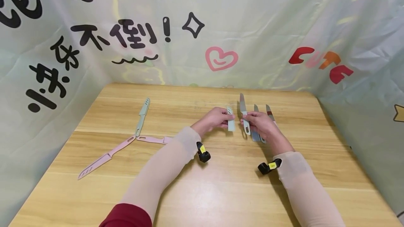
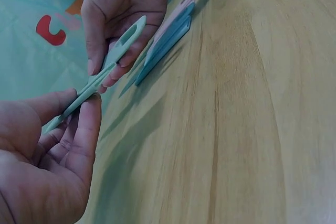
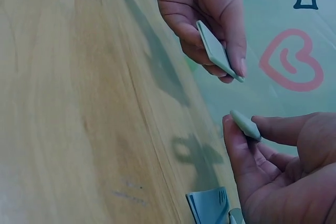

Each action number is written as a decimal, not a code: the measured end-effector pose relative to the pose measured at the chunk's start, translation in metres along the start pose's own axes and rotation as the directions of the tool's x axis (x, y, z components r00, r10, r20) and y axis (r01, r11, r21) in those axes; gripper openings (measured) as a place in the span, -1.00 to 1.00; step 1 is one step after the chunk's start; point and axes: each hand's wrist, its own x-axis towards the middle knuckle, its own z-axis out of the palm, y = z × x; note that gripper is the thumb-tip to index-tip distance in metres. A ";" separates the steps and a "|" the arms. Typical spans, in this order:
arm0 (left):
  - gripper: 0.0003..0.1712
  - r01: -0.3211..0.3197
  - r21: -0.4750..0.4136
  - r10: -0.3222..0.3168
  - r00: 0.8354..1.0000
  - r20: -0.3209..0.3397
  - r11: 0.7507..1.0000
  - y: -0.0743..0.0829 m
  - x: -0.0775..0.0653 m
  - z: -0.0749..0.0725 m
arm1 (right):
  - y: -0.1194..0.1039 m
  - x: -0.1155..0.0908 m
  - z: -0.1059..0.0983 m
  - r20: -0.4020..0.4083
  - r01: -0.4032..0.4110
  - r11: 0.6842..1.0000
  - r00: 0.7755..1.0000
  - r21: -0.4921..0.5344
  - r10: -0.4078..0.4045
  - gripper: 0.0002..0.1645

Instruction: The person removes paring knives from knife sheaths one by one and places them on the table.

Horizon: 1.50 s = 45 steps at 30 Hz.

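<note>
My left hand [image 1: 217,117] pinches a pale green blade sheath [image 1: 231,124] with slots near one end, raised over the table. Just right of it, my right hand [image 1: 259,123] grips a small knife [image 1: 242,102] by its pale green handle [image 1: 246,127], with the bare blade pointing away from me. In the head view a narrow gap parts sheath and knife. From the right wrist, the sheath [image 3: 215,51] appears edge-on in the left hand, and the knife handle [image 3: 245,124] sits between right thumb and fingers. Right fingers partly cover the handle.
Beside the right hand lie a blue sheath [image 1: 255,135] and more knives, including a bare blade [image 1: 269,110], partly covered by that hand. At left, a green sheathed knife [image 1: 143,113] and two pink ones [image 1: 104,160] meet at their handle ends. A printed cloth [image 1: 265,27] stands behind the table.
</note>
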 end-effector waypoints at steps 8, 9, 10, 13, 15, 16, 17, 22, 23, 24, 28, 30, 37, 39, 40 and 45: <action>-0.85 0.003 0.086 0.000 0.999 -0.044 0.996 -0.001 0.004 0.013 | 0.000 -0.004 -0.001 -0.003 0.006 0.999 1.000 -0.048 -0.006 -0.50; -0.85 0.003 0.099 0.002 0.999 -0.050 0.995 -0.001 0.004 0.014 | 0.000 -0.004 -0.001 -0.007 0.003 0.998 1.000 -0.056 -0.003 -0.51; -0.84 0.007 0.106 -0.001 0.999 -0.053 0.994 -0.002 0.005 0.015 | 0.000 -0.004 -0.002 -0.010 0.000 0.998 1.000 -0.061 0.000 -0.51; -0.84 0.020 0.119 -0.012 0.998 -0.065 0.993 -0.003 0.006 0.018 | 0.001 -0.004 -0.002 -0.015 -0.013 0.997 1.000 -0.076 0.012 -0.52; -0.84 0.031 0.124 -0.022 0.997 -0.080 0.992 -0.004 0.006 0.019 | 0.002 -0.003 -0.002 -0.022 -0.028 0.995 0.999 -0.094 0.026 -0.53; -0.85 0.036 0.126 -0.026 0.996 -0.085 0.991 -0.005 0.007 0.020 | 0.003 -0.002 -0.002 -0.027 -0.034 0.994 0.999 -0.106 0.032 -0.53; -0.84 0.041 0.131 -0.029 0.996 -0.089 0.991 -0.005 0.007 0.021 | 0.003 -0.002 -0.003 -0.033 -0.040 0.991 0.999 -0.125 0.036 -0.53; -0.84 0.055 0.152 -0.038 0.993 -0.114 0.987 -0.004 0.007 0.026 | 0.005 0.000 -0.001 -0.077 -0.066 0.972 0.996 -0.228 0.050 -0.52; -0.84 0.057 0.157 -0.038 0.992 -0.119 0.986 -0.004 0.006 0.027 | 0.005 0.000 -0.001 -0.087 -0.070 0.967 0.995 -0.246 0.050 -0.53; -0.85 0.060 0.161 -0.040 0.991 -0.125 0.985 -0.004 0.006 0.028 | 0.005 0.001 0.000 -0.099 -0.074 0.962 0.994 -0.261 0.049 -0.53; -0.85 0.076 0.188 -0.049 0.988 -0.145 0.979 -0.005 0.006 0.033 | 0.006 0.000 0.002 -0.133 -0.085 0.947 0.990 -0.310 0.045 -0.54; -0.85 0.084 0.197 -0.054 0.987 -0.152 0.977 -0.006 0.007 0.035 | 0.006 0.000 0.003 -0.142 -0.090 0.939 0.989 -0.333 0.044 -0.54; -0.84 0.092 0.190 -0.059 0.983 -0.172 0.978 -0.007 0.008 0.039 | 0.007 -0.003 0.005 -0.150 -0.094 0.910 0.988 -0.403 0.035 -0.53; -0.85 0.101 0.192 -0.068 0.983 -0.170 0.976 -0.006 0.008 0.039 | 0.007 -0.004 0.005 -0.163 -0.099 0.897 0.986 -0.431 0.030 -0.55; -0.85 0.105 0.195 -0.072 0.983 -0.170 0.975 -0.005 0.008 0.040 | 0.007 -0.004 0.005 -0.170 -0.100 0.889 0.985 -0.447 0.025 -0.57; -0.82 0.109 0.247 -0.069 0.983 -0.168 0.963 -0.004 0.007 0.042 | 0.005 -0.006 0.004 -0.182 -0.087 0.830 0.983 -0.551 -0.018 -0.63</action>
